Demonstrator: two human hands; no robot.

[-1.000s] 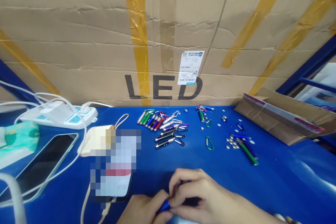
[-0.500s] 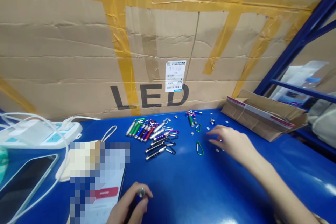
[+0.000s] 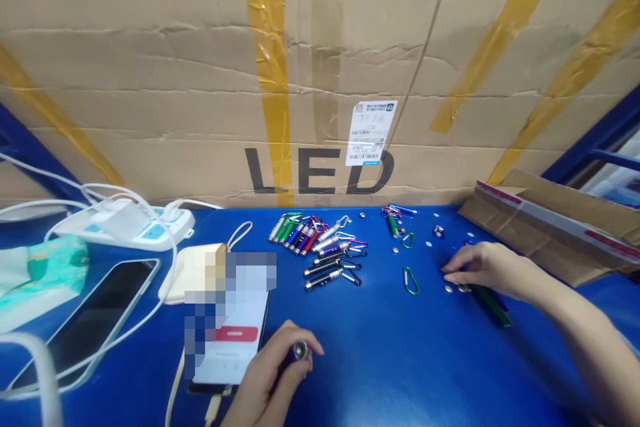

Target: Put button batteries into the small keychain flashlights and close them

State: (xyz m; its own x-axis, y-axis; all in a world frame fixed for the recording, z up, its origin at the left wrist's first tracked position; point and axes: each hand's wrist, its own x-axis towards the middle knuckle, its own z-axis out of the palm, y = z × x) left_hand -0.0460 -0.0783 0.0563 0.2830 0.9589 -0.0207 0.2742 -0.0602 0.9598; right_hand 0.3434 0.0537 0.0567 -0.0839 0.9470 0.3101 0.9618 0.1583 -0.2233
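My left hand (image 3: 283, 370), low in the view, is closed round a small dark blue flashlight tube (image 3: 300, 350); its round silver-rimmed end points up toward me. On the right, my right hand (image 3: 480, 269) is low over the table, thumb and index finger pinched together. What sits between those fingertips, if anything, is too small to make out. Button cells (image 3: 449, 289) lie just below this hand, and a dark green tube (image 3: 493, 307) shows partly from under it. A green carabiner clip (image 3: 411, 281) is left of it. Several keychain flashlights (image 3: 327, 257) in mixed colours lie in rows mid-table.
A large taped cardboard box (image 3: 200, 80) stands behind the blue table (image 3: 380, 360). An open carton (image 3: 545, 230) is at right. At left are a phone (image 3: 240, 320), another phone (image 3: 100, 320), a cream power bank (image 3: 193, 270), and a power strip (image 3: 160, 227) with loose white cables.
The view has shifted left. My right hand has moved nearer the button cells and its thumb and index finger have come together. My left hand still holds the tube.
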